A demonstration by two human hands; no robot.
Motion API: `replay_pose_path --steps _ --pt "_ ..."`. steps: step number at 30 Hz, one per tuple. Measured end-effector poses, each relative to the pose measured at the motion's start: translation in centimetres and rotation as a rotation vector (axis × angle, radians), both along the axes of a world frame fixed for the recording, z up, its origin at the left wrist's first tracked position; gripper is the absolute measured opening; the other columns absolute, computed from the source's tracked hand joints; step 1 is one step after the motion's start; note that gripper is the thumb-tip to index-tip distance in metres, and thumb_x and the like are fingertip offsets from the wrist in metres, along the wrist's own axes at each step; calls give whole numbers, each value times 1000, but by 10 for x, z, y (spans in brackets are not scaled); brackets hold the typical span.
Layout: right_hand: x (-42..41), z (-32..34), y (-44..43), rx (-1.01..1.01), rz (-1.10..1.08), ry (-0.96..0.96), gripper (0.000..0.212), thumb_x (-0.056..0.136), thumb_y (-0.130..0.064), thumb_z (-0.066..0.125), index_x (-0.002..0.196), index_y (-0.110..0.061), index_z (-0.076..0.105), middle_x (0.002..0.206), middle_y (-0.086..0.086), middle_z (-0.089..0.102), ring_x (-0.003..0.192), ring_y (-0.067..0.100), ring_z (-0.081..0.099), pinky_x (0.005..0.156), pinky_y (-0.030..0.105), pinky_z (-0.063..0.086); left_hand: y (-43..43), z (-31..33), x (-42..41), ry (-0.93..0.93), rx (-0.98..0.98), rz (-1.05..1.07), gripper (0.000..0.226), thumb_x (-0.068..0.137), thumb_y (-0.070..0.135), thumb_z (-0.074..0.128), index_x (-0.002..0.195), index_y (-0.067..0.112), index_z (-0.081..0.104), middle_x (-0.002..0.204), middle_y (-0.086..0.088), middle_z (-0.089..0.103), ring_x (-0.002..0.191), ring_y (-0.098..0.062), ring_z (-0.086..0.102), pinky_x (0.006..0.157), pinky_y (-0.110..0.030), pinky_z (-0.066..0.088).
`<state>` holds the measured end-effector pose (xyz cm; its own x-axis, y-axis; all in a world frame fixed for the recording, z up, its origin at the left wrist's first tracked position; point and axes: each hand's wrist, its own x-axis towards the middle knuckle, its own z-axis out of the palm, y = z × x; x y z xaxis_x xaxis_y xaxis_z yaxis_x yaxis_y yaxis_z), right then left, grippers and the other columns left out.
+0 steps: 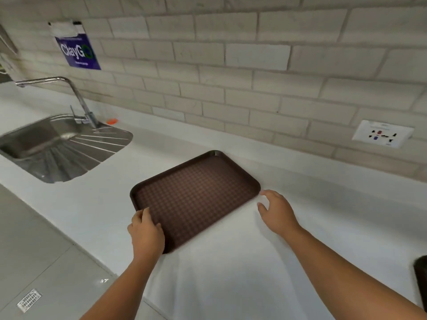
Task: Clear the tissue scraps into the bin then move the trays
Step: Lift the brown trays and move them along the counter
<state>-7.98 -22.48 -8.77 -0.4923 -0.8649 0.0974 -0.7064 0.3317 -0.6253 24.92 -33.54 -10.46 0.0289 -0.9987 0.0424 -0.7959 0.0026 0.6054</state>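
The dark brown textured plastic tray sits skewed on the white countertop, long axis running near-left to far-right. The left hand is curled over its near-left short edge. The right hand is spread open just beside the right corner, so probably only a tiny reach left.

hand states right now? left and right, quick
left hand: grips the near corner of the brown tray, fingers curled over its rim.
right hand: open, holding nothing, beside the tray's right corner.
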Motion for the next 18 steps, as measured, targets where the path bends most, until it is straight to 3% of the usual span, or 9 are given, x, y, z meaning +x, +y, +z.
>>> replay_pose_path --steps 4,8,13,15,18 --pt "-1 -8 -48 85 -30 -3 50 94 -24 58 141 -11 46 144 7 49 133 25 44 110 37 37 -22 -4 11 58 29 40 52 95 7 46 145 13 34 146 -12 38 130 -35 39 109 -53 40" --pt "-3 -17 -81 166 -120 -50 55 94 -19 57 144 -5 40 145 13 45 132 30 44 111 41 37 -36 -11 18 108 83 58 41 91 4 40 131 14 45 122 -10 54 109 -30 54 98 -48 49" --pt "-11 -19 -109 208 -229 -48 49 95 -8 47 142 1 40 139 22 48 126 37 47 107 39 39 -40 -13 15 102 138 74 32 96 7 34 126 13 45 117 -10 51 93 -22 52 92 -43 51" --pt "-13 -19 -114 243 -250 -14 44 93 -5 46 137 1 46 133 24 48 116 38 53 100 38 44 -44 -11 15 81 158 111 23 97 7 35 116 13 46 114 -11 50 86 -22 52 87 -42 52" --pt "-8 -18 -113 288 -289 -1 30 92 -4 47 121 -1 57 122 21 47 86 31 56 82 33 48 -57 -8 18 48 190 162 15 97 11 36 107 13 47 113 -12 48 78 -25 53 83 -45 54"
